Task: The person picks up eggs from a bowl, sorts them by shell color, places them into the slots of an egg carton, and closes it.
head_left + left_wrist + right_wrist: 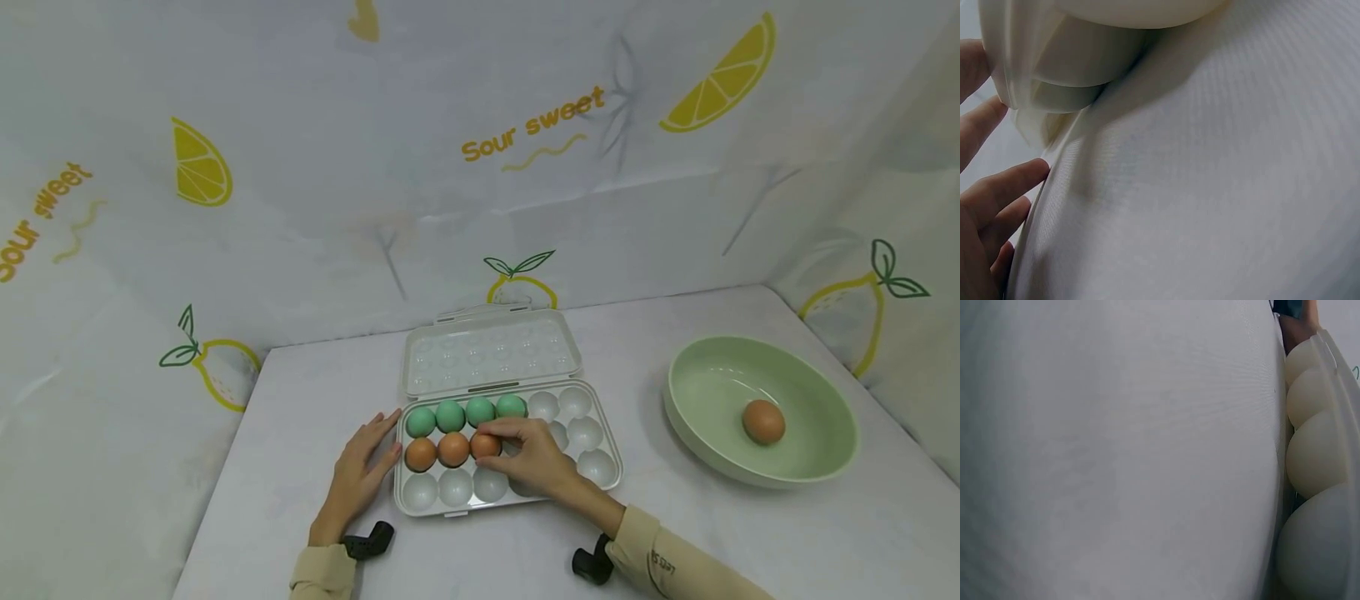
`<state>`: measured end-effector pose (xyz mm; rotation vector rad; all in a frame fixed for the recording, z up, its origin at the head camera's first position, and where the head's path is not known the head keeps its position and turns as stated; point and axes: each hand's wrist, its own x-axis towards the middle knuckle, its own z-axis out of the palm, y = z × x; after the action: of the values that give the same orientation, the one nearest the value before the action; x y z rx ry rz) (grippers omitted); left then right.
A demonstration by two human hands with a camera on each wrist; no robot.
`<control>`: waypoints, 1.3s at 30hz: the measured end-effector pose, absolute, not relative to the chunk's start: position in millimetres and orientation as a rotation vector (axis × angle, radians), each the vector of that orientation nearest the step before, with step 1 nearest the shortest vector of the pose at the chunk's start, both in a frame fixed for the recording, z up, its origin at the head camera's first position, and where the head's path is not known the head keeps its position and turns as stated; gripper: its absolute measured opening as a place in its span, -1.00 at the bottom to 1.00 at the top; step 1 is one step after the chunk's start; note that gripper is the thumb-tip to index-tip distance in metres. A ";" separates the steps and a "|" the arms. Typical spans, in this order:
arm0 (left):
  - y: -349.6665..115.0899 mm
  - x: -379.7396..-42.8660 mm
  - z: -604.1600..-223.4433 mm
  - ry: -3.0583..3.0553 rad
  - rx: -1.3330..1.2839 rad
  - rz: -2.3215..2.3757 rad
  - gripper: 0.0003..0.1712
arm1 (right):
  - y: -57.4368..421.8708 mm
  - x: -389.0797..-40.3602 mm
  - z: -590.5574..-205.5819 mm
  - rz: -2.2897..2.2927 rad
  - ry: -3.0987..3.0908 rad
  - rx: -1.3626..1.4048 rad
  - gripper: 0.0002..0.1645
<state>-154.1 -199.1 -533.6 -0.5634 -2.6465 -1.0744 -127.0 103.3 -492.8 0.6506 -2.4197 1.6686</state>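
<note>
A white egg tray (517, 502) lies on the table with its lid (491, 354) folded back behind it. Several green eggs (450, 416) fill the left part of its back row. Two brown eggs (453, 449) sit at the left of the middle row. Beside them, my right hand (543, 462) pinches a third brown egg (484, 446) between thumb and fingers, at the third cup of that row. At the tray's left edge, my left hand (358, 479) holds its fingers out straight; its fingertips (1038, 166) show close to the tray wall in the left wrist view.
On the right stands a round green bowl (693, 433) with one brown egg (763, 422) in it. A white cloth wall (330, 208) with lemon prints rises behind the table. In the right wrist view, the undersides of the tray's cups (1316, 453) line the right side.
</note>
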 end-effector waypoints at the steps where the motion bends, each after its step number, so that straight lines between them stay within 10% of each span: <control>1: -199.0 -153.8 -533.6 -2.648 -0.561 -1.075 -0.39 | 103.1 -126.8 -492.4 1.638 -2.429 0.658 -0.53; 39: -199.0 -154.1 -535.1 -2.654 -0.557 -1.052 -0.39 | 106.8 -125.9 -490.6 1.562 -2.365 0.678 -0.54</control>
<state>-154.1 -199.0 -535.1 -0.5570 -2.6538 -1.0524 -125.9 106.8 -490.6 0.6784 -2.3647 1.5618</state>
